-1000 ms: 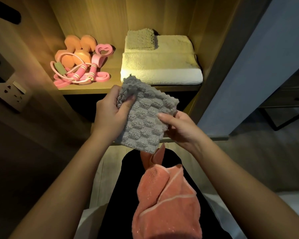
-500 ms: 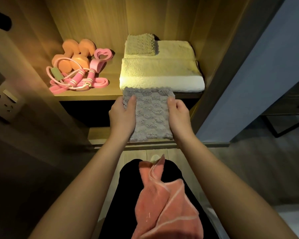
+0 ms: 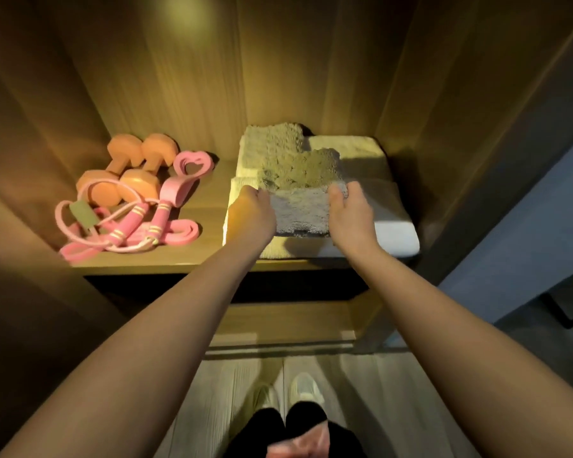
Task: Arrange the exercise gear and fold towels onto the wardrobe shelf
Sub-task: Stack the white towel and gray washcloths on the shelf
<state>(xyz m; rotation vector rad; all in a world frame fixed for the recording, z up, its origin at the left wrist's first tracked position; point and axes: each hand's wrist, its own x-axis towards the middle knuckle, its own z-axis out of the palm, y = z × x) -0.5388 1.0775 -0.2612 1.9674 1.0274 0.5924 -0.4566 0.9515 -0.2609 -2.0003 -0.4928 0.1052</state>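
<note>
Nearest, a coral cloth (image 3: 308, 444) is lying blurred by the person's knees. Further out, the left hand (image 3: 253, 211) and right hand (image 3: 351, 213) are gripping the folded grey towel (image 3: 300, 209) by its sides, fingers curled round it, above the white towel (image 3: 387, 226) on the shelf (image 3: 205, 206). If it is released unevenly, it could unfold or shove the small towel (image 3: 272, 140) behind.

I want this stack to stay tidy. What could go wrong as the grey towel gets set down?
The grey towel seems to reach the small folded towel at the back, so pushing it deeper may knock that one askew. The left hand and right hand grip its sides; pulling them away might drag the fold open. The large white towel below lies close to the front edge of the shelf, so a tug could slide it forward.
</note>
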